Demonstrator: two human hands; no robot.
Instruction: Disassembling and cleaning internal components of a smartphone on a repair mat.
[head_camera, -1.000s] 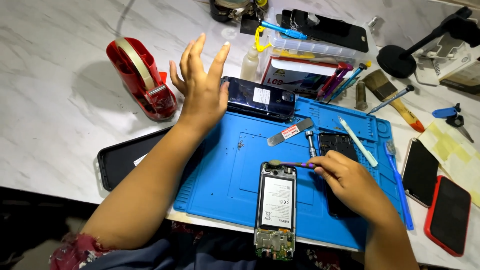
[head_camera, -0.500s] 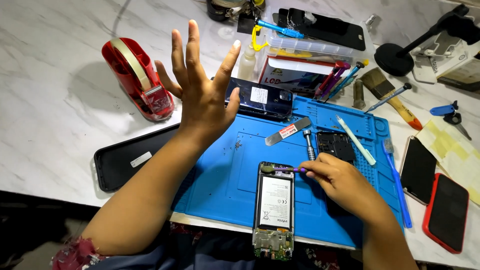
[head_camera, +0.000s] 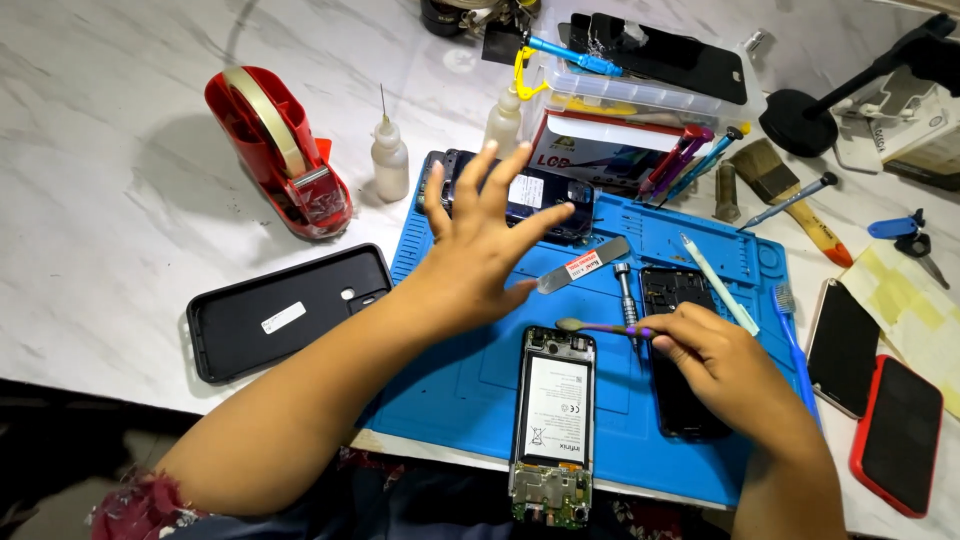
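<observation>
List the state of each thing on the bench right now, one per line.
Opened phone: back off, battery and board exposed, flat on the blue mat.
Spudger: held in right hand, tip at the phone's top edge.
Left hand: open, fingers spread, holding nothing.
Black case: empty, inside up.
Tape dispenser: upright, loaded.
Red-cased phone: screen dark.
</observation>
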